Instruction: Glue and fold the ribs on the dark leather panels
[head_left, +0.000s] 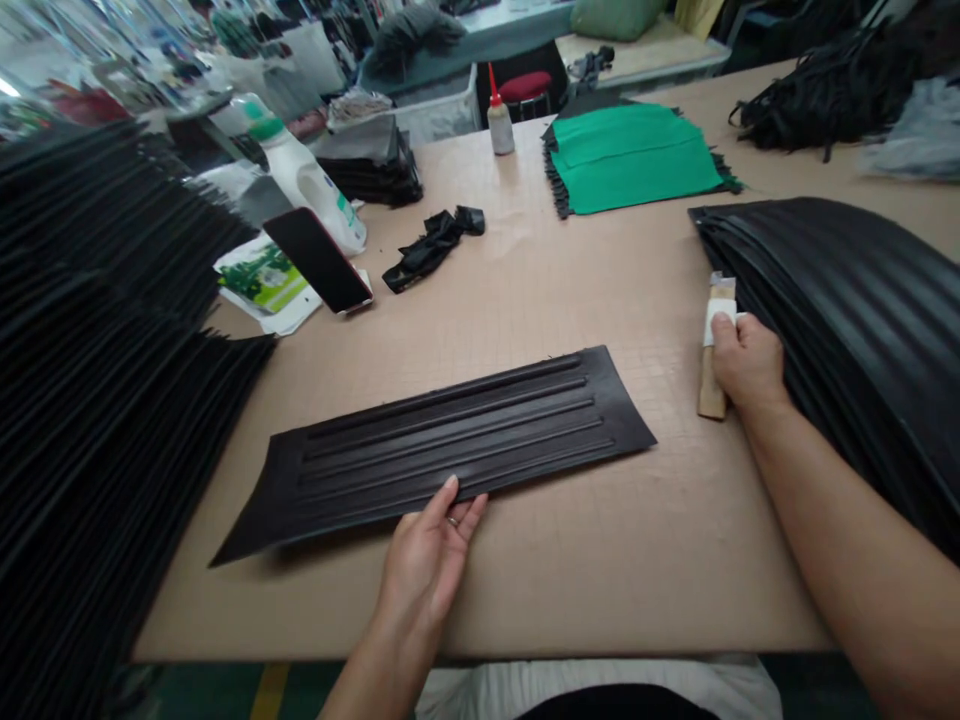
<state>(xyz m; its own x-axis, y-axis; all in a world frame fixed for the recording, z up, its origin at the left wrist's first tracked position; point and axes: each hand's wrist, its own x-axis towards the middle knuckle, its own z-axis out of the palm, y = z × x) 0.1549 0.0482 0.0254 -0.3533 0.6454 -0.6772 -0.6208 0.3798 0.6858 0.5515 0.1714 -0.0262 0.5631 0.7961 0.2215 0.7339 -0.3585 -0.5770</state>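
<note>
A dark leather-like panel (pixel 442 435) with several raised parallel ribs lies at a slant over the table's middle, its near left edge lifted slightly. My left hand (pixel 431 555) pinches its near edge, thumb on top and fingers beneath. In my right hand (pixel 750 365) is a flat, light-brown wooden stick (pixel 712 385) wrapped in white tape, with a clear tip at its far end; its exact kind is unclear. That hand is beside a thick stack of black ribbed panels (pixel 832 290) at the right.
A tall pile of black panels (pixel 97 370) fills the left side. Behind stand a phone (pixel 319 260), a white jug (pixel 311 185) and a red-tipped bottle (pixel 500 128). Crumpled black strips (pixel 435 247) and a green piece (pixel 630 155) lie on the table (pixel 570 580).
</note>
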